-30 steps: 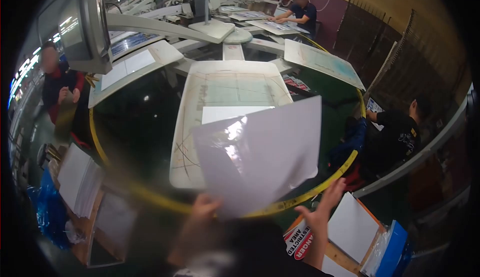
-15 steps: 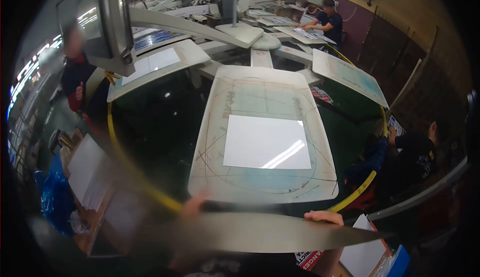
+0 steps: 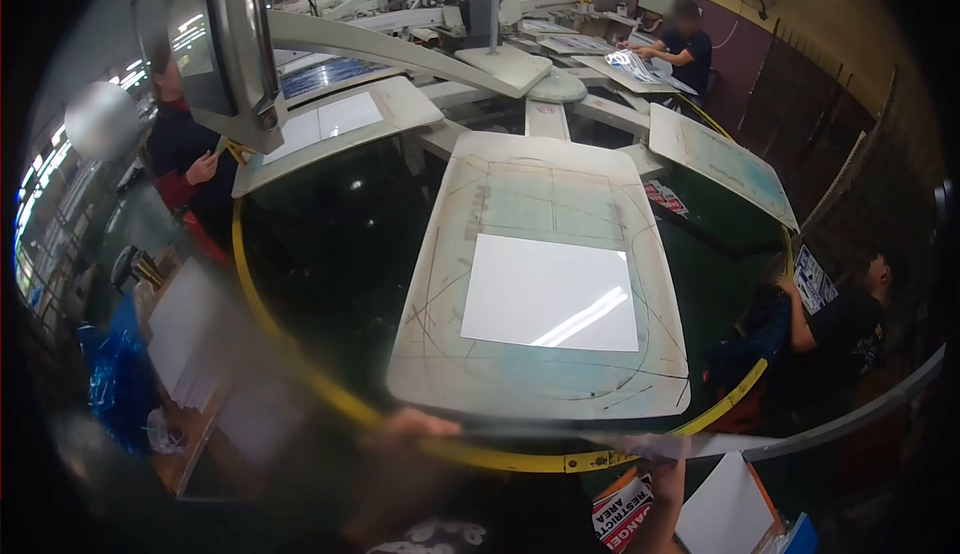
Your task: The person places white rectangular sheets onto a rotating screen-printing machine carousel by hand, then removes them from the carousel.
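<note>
A white sheet (image 3: 550, 294) lies flat on the pale, line-marked platen (image 3: 540, 394) in front of me. Below the platen's near edge, my left hand (image 3: 413, 431) is blurred, its fingers closed at one end of a thin sheet. My right hand (image 3: 664, 462) pinches this thin sheet (image 3: 720, 444) farther right. The held sheet shows almost edge-on, so its face is mostly hidden. Under my right hand is a red and white danger sign (image 3: 622, 514).
More platens stand at left (image 3: 400, 109) and right (image 3: 715, 154). A yellow rail (image 3: 245, 274) curves around. White sheets are stacked at lower left (image 3: 190, 334) and lower right (image 3: 725, 509). People are at left (image 3: 180, 149), back right (image 3: 685, 44) and right (image 3: 840, 314).
The held sheet has turned from showing a broad grey face to nearly edge-on, uncovering the yellow rail. The view has shifted slightly. The person at right now shows more of a printed sheet.
</note>
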### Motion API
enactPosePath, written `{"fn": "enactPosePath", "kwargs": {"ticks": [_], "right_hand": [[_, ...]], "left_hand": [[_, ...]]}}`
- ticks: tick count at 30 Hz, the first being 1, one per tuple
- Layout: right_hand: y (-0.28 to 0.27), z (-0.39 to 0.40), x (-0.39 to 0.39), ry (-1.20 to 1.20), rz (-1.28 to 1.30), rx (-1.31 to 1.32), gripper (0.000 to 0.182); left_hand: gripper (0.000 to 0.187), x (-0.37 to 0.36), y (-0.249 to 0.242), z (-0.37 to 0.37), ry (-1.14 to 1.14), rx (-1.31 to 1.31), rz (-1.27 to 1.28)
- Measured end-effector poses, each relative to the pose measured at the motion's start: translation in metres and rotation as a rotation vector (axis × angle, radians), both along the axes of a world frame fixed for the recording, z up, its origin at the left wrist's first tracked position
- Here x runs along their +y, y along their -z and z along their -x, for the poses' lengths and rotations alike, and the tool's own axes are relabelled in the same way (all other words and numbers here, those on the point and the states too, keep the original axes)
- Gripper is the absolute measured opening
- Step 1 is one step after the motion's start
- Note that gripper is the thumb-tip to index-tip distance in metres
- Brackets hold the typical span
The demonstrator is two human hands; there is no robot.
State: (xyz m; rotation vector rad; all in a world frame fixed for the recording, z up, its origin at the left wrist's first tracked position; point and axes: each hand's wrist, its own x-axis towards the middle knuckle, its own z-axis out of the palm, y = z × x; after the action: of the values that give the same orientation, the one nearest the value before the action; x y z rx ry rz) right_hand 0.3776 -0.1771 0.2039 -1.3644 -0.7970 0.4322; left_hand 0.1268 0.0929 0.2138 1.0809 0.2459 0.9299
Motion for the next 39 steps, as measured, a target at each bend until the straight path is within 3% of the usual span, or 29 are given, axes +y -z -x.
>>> {"fn": "enactPosePath", "kwargs": {"ticks": [2,3,4,7,8,9,10,11,13,14,17,21,22,23,25,26,28,32,34,39], "right_hand": [[-0.008,-0.008,-0.005,-0.251,-0.026,-0.172,0.049],[-0.010,-0.006,-0.007,-0.226,-0.046,-0.204,0.052],[-0.011,-0.003,-0.006,-0.201,-0.066,-0.235,0.056],[-0.013,0.011,0.004,0.117,-0.058,-0.288,0.060],[-0.016,0.008,0.005,0.209,0.010,-0.228,0.060],[-0.020,0.005,0.006,0.294,0.076,-0.161,0.064],[-0.012,0.001,-0.002,0.279,0.047,-0.009,0.073],[0.000,-0.001,-0.009,0.263,0.017,0.144,0.082],[0.020,0.002,-0.005,0.544,0.150,0.310,0.088],[0.027,0.003,-0.003,0.685,0.222,0.393,0.092],[0.036,0.004,-0.006,0.747,0.188,0.504,0.093],[0.040,-0.005,-0.016,0.593,-0.106,0.425,0.096],[0.019,-0.007,-0.020,0.289,0.089,0.237,0.101],[0.002,-0.001,-0.001,0.328,0.073,0.153,0.106],[0.003,-0.001,0.001,0.345,0.070,0.147,0.106],[0.015,-0.007,-0.005,0.383,0.069,0.112,0.107],[0.053,-0.014,-0.017,0.629,-0.017,0.307,0.108],[0.036,-0.008,-0.009,0.827,-0.012,0.408,0.105],[0.052,-0.018,-0.043,0.583,0.073,0.368,0.096],[0.022,-0.005,-0.032,0.601,-0.069,0.425,0.071]], "left_hand": [[0.091,0.024,0.000,-0.001,0.321,-0.198,0.182],[0.090,0.031,0.001,-0.001,0.481,-0.298,0.273],[0.089,0.031,0.004,0.003,0.500,-0.137,0.327],[0.082,0.027,0.004,0.001,0.476,0.173,0.186],[0.079,0.017,0.004,-0.009,0.312,0.240,0.272],[0.076,0.010,0.001,-0.018,0.145,0.306,0.355],[0.068,0.015,0.000,-0.022,0.130,0.359,0.131],[0.066,0.017,0.008,-0.021,0.067,0.398,0.139],[0.062,0.017,0.039,-0.017,-0.057,0.476,0.157],[0.059,0.019,0.045,-0.015,0.008,0.433,0.279],[0.068,0.022,0.037,-0.001,0.271,0.322,0.410],[0.079,0.028,-0.023,0.011,0.762,0.316,0.313],[0.082,0.031,-0.032,0.009,0.832,0.332,0.266],[0.084,0.034,-0.037,0.005,0.883,0.346,0.205],[0.092,0.039,-0.034,-0.007,0.859,0.304,0.031],[0.090,0.034,-0.028,-0.009,0.724,0.276,0.032],[0.089,0.027,-0.024,-0.016,0.580,0.294,0.067],[0.088,0.020,-0.017,-0.016,0.495,0.320,0.130],[0.087,0.017,-0.013,-0.005,0.501,0.324,0.153],[0.086,0.010,-0.008,0.028,0.503,0.329,0.200]]}}
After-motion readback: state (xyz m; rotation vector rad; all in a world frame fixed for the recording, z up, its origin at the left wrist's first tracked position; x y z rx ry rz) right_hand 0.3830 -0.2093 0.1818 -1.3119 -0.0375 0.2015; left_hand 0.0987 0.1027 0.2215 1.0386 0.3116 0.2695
